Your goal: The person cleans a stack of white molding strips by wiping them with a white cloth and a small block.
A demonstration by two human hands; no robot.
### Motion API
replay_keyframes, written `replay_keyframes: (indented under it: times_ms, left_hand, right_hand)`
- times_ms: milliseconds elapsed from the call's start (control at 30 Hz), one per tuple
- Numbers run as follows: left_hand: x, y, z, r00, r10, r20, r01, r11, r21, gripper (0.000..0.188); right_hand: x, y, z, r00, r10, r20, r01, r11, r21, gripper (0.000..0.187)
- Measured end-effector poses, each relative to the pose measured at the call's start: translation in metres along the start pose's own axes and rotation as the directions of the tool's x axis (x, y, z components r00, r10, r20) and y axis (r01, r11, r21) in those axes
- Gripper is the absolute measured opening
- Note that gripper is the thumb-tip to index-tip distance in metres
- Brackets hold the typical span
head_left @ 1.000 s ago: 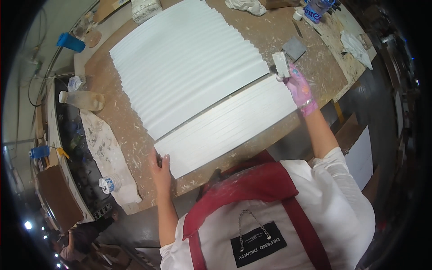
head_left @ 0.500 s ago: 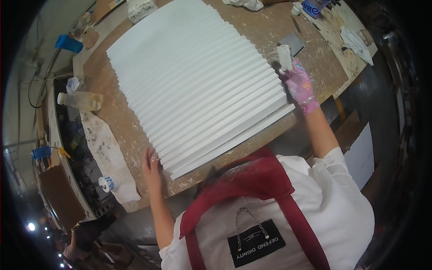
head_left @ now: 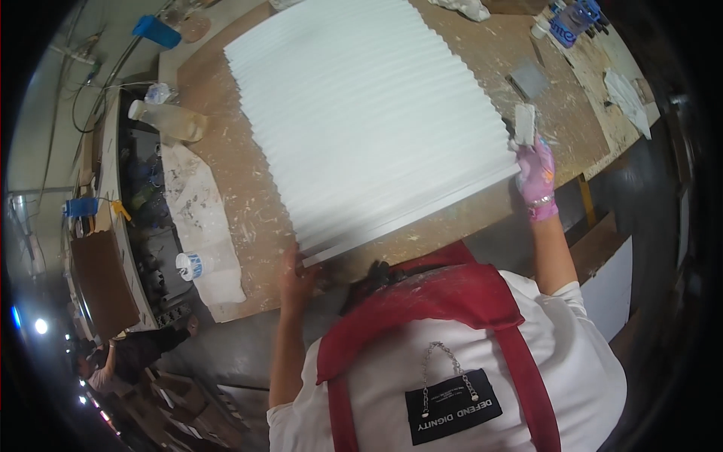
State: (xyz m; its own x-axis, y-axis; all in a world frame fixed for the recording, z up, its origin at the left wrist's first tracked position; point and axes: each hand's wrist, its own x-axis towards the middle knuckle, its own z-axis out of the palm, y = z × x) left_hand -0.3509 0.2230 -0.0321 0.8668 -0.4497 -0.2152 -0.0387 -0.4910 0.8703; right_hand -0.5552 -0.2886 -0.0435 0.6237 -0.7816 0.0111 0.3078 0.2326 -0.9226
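Note:
A large white ribbed panel [head_left: 369, 113] lies on the brown, white-spattered work board [head_left: 252, 184] in front of me. My bare left hand [head_left: 295, 280] is at the panel's near left corner, its fingers closed around the edge and blurred by motion. At the near right corner is my right hand [head_left: 537, 175], in a pink patterned glove. It is closed around a flat tool [head_left: 525, 124] caked in white, whose exact kind does not show, and its fingers touch the panel's edge. Just beyond the tool sits a small grey square plate [head_left: 529, 80].
Left of the panel lie a cloudy plastic bottle [head_left: 172, 120], a stained white cloth [head_left: 192, 203] and a white-and-blue cup [head_left: 188, 266]. A blue-labelled bottle [head_left: 574, 22] and a crumpled white rag [head_left: 626, 102] are at far right. Another person [head_left: 124, 358] is at lower left.
My left hand has moved from beside the panel onto its near left corner. My right hand has come down to the near right corner with the tool. The whole view has shifted.

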Motion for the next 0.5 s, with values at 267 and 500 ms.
replay_keyframes:
  times_ms: [267, 500]
  left_hand:
    - [0.001, 0.003, 0.008, 0.994, 0.020, -0.111, -0.014, 0.999, 0.052, 0.061]
    - [-0.025, 0.004, -0.004, 0.968, -0.106, -0.228, 0.051, 0.971, -0.233, 0.033]
  right_hand:
    - [0.029, -0.045, 0.070, 0.956, 0.095, -0.276, -0.129, 0.986, -0.107, 0.047]
    - [0.030, -0.022, 0.252, 0.839, 0.189, 0.510, 0.181, 0.787, -0.589, 0.051]
